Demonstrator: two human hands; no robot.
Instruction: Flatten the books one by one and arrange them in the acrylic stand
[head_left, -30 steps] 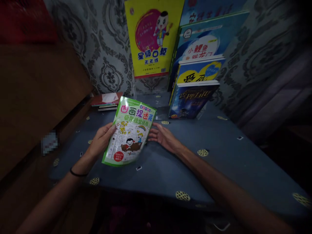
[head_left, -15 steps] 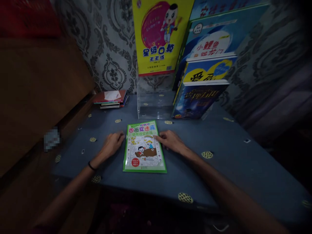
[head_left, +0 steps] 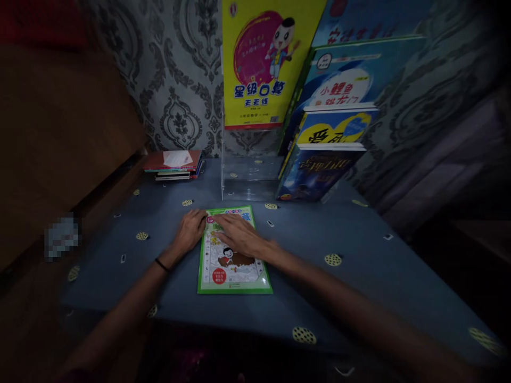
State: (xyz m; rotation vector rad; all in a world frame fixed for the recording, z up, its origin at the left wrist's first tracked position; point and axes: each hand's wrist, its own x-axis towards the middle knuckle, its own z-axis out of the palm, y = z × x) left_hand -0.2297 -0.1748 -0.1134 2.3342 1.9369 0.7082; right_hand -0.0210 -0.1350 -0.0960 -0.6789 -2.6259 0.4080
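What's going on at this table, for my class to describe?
The person's right hand lies across the upper cover of a green-bordered book, flat on the blue table. The left hand is at the book's upper left edge. Farther back, a dark blue book stands upright, with a stack of books at the left.

Right fingers [head_left: 233,226] hide part of the title on the green-edged book [head_left: 243,274], yellow book [head_left: 263,64] at twelve o'clock cut off by the top edge, red object [head_left: 40,21] at ten o'clock cropped and blurred, pixelated patch [head_left: 63,238] at nine o'clock unreadable
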